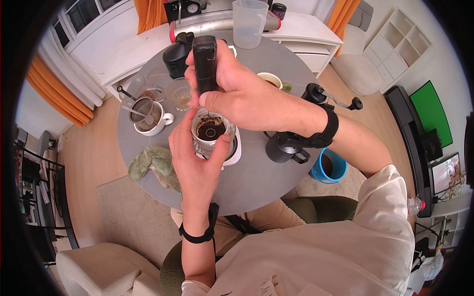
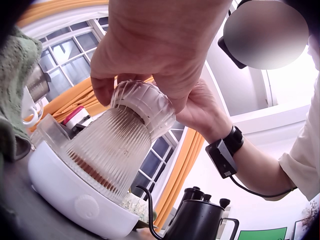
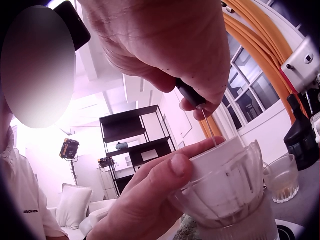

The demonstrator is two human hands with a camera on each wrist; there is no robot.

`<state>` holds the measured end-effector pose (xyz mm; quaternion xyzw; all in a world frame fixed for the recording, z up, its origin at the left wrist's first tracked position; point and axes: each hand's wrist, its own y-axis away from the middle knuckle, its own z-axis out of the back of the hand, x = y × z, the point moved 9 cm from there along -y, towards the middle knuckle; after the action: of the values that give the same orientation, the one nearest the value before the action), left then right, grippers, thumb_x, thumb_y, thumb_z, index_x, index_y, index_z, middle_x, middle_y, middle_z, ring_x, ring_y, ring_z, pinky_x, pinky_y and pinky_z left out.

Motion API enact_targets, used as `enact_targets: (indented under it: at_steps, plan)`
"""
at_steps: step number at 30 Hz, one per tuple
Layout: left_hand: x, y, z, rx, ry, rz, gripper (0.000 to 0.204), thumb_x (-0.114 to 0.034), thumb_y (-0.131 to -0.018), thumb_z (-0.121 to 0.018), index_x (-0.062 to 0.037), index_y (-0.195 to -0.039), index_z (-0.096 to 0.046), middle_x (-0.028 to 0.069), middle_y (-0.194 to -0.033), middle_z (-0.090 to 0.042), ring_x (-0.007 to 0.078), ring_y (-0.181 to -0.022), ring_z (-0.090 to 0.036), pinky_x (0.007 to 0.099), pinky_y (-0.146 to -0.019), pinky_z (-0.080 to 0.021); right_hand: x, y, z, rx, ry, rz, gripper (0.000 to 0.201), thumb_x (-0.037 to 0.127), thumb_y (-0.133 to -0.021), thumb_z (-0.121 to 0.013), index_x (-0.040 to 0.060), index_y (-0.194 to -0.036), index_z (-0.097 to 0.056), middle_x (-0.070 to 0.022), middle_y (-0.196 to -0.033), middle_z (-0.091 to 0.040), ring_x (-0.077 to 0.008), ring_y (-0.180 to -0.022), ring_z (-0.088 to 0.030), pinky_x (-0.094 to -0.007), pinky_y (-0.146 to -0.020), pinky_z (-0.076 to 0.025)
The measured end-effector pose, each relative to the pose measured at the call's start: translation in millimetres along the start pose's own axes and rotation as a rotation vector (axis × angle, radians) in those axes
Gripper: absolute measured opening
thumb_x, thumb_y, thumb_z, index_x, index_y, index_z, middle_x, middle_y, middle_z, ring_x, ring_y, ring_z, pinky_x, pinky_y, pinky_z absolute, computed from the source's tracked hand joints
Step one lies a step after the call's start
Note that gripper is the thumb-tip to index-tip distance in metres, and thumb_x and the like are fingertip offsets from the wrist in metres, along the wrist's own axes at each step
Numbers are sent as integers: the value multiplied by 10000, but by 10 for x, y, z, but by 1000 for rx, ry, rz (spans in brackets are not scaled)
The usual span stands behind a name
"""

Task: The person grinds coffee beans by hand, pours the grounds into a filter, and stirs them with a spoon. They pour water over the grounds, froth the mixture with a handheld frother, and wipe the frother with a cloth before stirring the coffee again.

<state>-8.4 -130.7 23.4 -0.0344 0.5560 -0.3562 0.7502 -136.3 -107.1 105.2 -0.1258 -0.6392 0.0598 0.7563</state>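
My right hand [image 1: 237, 89] grips the black handle [image 1: 205, 64] of a tool. Its thin metal shaft [image 3: 208, 128] points down into a dripper. My left hand [image 1: 195, 160] holds this clear, ribbed dripper [image 3: 220, 197] by its side, thumb and fingers curled round it. A white lining [image 3: 220, 157] shows inside the dripper, and dark coffee grounds [image 1: 206, 130] lie at its bottom around a round ring mark. Below the dripper is a ribbed glass carafe [image 2: 110, 150], standing on a white base with a knob [image 2: 85, 195].
A white cup [image 1: 154, 129] with a strainer, a drinking glass [image 1: 178, 93] and a green cloth [image 1: 160, 163] stand or lie on the left. To the right are a black gooseneck kettle [image 1: 281, 148] and a hand grinder [image 1: 318, 93]. A blue bucket [image 1: 328, 170] is beside the table's edge.
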Motion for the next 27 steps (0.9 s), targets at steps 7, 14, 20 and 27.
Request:
enact_targets:
  at_steps: [7, 14, 20, 27]
  plan:
    - [13, -3, 0, -3, 3, -5, 731, -241, -837, -872, -8, -1463, -573, 182, -1383, -634, 344, -1297, -553, 450, -1088, -455, -14, 8, 16, 4, 17, 9, 562, -154, -919, -494, 47, -1412, -317, -80, -1213, -479, -170, -1061, -581, -401, -1018, -519]
    - [3, -3, -1, -9, 4, -14, 722, -248, -840, -872, -16, -1458, -579, 181, -1375, -635, 341, -1290, -555, 450, -1085, -456, -18, 4, 25, -4, 24, 4, 562, -155, -919, -499, 44, -1412, -316, -80, -1216, -481, -170, -1059, -585, -398, -1015, -520]
    - [0, -2, -1, -9, 2, -20, 720, -242, -840, -873, -21, -1459, -579, 178, -1375, -635, 338, -1287, -557, 446, -1081, -461, 0, -1, 23, -3, 40, 8, 560, -148, -926, -511, 45, -1413, -315, -78, -1211, -484, -167, -1062, -584, -405, -1025, -527]
    - [1, 1, -1, -18, 7, -30, 724, -230, -836, -875, -17, -1461, -578, 180, -1372, -635, 340, -1283, -562, 446, -1078, -464, -14, 5, 49, -6, 30, 17, 553, -147, -931, -510, 47, -1412, -318, -76, -1200, -484, -165, -1056, -585, -416, -1033, -535]
